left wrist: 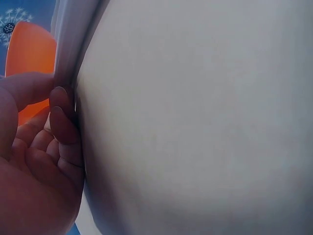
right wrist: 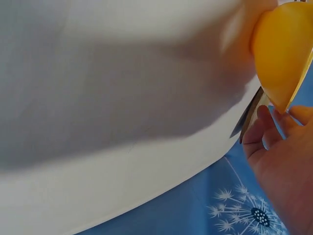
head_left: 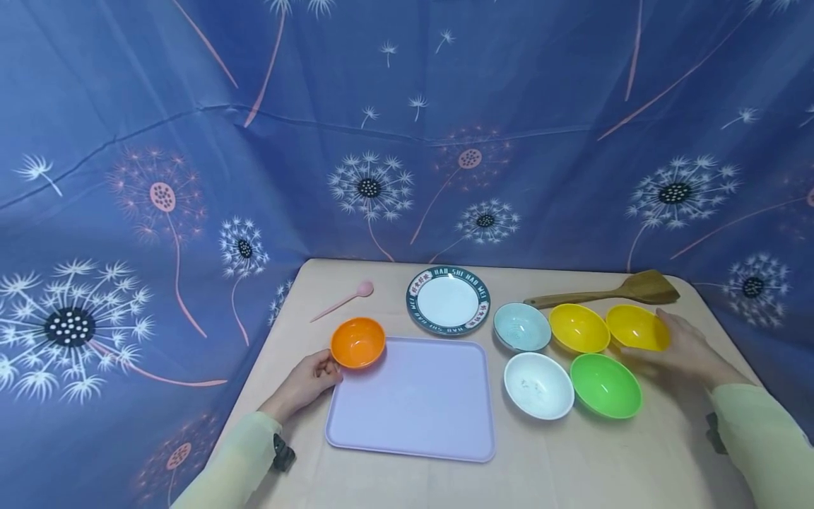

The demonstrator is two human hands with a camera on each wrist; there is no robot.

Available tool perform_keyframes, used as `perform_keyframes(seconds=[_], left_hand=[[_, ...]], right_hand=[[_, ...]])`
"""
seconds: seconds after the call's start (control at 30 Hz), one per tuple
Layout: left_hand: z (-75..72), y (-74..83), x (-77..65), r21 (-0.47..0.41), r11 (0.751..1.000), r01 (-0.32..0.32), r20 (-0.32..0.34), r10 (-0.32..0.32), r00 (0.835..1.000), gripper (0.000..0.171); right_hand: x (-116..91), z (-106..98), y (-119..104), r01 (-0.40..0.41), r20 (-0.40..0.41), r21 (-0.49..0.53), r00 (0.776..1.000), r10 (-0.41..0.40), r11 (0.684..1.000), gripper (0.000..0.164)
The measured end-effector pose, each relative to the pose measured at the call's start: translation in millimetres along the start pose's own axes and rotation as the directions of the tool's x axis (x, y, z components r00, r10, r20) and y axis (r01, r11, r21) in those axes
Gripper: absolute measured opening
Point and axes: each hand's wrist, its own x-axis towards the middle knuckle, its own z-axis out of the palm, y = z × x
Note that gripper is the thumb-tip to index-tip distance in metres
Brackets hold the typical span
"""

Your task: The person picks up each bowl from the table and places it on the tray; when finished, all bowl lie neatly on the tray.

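Note:
At the left, an orange bowl stands on the upper left corner of a pale lilac tray. My left hand is at the tray's left edge beside that bowl. The left wrist view shows the thumb and curled fingers pinching the tray's rim. On the far right, my right hand reaches around the right side of a yellow bowl, slightly blurred. Its fingertips are right at the rim of the yellow bowl in the right wrist view, fingers loosely bent.
Left of the right hand sit another yellow bowl, a green bowl, a white bowl and a light blue bowl. Behind lie a wooden spatula, a plate with a green rim and a pink spoon.

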Motion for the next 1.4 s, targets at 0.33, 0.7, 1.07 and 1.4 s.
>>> perform_keyframes(seconds=[0.33,0.7,1.07,1.4], left_hand=[[-1.1,0.3,-1.3,0.011,1.000,0.013,0.003,-0.013,1.000,0.013],[-1.7,-0.8,-0.5,0.015,0.999,0.030,0.003,-0.030,1.000,0.013],[-2.8,2.1,-1.3,-0.018,1.000,0.024,0.007,-0.024,1.000,0.015],[-3.6,-0.6,1.1,-0.029,0.999,0.021,0.026,-0.020,0.999,0.013]], right_hand=[[6,4,-3,-0.029,0.032,0.010,0.999,0.029,1.000,0.134],[-6,0,7,-0.047,-0.005,0.035,0.999,0.047,0.998,0.127],[-20,-15,2,0.047,-0.082,0.029,0.996,-0.045,0.998,0.119],[-28,-28,-58,0.144,-0.121,0.034,0.983,-0.139,0.989,0.111]])
